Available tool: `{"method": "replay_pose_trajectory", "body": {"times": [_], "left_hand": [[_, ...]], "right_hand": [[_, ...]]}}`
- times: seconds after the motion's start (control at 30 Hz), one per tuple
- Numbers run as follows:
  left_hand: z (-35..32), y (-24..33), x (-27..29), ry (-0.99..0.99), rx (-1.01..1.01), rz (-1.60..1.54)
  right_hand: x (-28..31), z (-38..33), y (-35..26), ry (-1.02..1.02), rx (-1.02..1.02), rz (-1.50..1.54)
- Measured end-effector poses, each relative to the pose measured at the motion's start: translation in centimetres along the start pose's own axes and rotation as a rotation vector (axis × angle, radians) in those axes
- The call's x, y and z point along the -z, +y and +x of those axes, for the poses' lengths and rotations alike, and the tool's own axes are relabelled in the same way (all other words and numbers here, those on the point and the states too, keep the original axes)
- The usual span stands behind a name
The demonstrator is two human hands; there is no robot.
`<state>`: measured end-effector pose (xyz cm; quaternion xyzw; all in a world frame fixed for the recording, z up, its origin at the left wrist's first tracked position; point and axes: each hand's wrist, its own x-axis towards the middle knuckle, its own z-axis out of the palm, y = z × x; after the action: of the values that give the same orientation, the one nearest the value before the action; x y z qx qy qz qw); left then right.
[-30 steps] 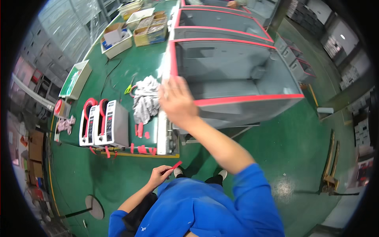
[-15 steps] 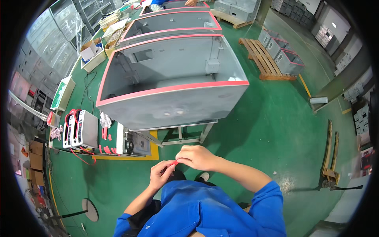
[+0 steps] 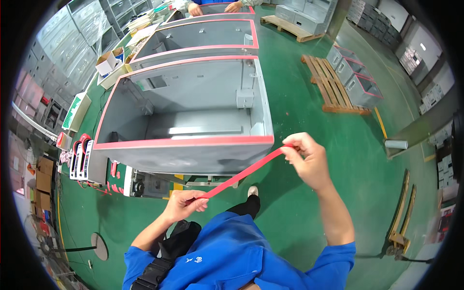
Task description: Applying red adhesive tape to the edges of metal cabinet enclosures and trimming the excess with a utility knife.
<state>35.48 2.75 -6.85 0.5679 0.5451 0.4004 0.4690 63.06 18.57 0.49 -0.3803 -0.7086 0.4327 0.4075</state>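
A strip of red tape [image 3: 245,172] stretches taut and slanting between my two hands. My left hand [image 3: 185,205] pinches its lower end, in front of my body. My right hand [image 3: 309,160] grips the upper end near the box's front right corner, with a little tape showing around the fingers. Just beyond the strip stands a large grey metal box [image 3: 186,162], its open side facing up. Red tape lines its rim, and a bracket and small fittings sit on its inner walls. Neither hand appears to touch the box.
More grey boxes [image 3: 193,36] with red rims stand behind, where another person's hands [image 3: 195,9] rest at the far one. White devices [image 3: 92,162] and red scraps lie on the left bench. A wooden pallet [image 3: 324,87] and a pallet jack [image 3: 401,217] are at right.
My hands have moved apart, the right one up and to the right, drawing the red strip out between them. The box now appears further left, and the other person's hands show more.
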Motion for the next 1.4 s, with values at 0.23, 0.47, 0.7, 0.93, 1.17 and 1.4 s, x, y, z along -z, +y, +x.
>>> {"method": "replay_pose_trajectory", "body": {"times": [0.23, 0.47, 0.7, 0.93, 1.17, 1.4], "left_hand": [[8.0, 6.7, 0.7, 0.138, -0.226, 0.321], [10.9, 8.1, 1.0, 0.391, -0.016, 0.33], [10.9, 7.5, -0.7, 0.717, 0.005, 0.452], [11.6, 8.8, -5.3, 1.131, 0.169, 0.227], [15.0, 11.2, -10.9, 1.486, 0.302, -0.014], [17.4, 12.3, -15.1, 1.681, 0.269, -0.176]], "right_hand": [[5.9, 10.0, 3.0, -0.104, 0.019, 0.041], [6.5, 19.7, 5.2, -0.334, 0.019, 0.085], [3.7, 27.8, 5.7, -0.647, 0.133, 0.092], [1.5, 34.7, 6.6, -0.946, 0.127, 0.24], [1.0, 39.7, 8.2, -1.24, 0.109, 0.255], [1.2, 42.3, 9.0, -1.421, 0.135, 0.111]]}}
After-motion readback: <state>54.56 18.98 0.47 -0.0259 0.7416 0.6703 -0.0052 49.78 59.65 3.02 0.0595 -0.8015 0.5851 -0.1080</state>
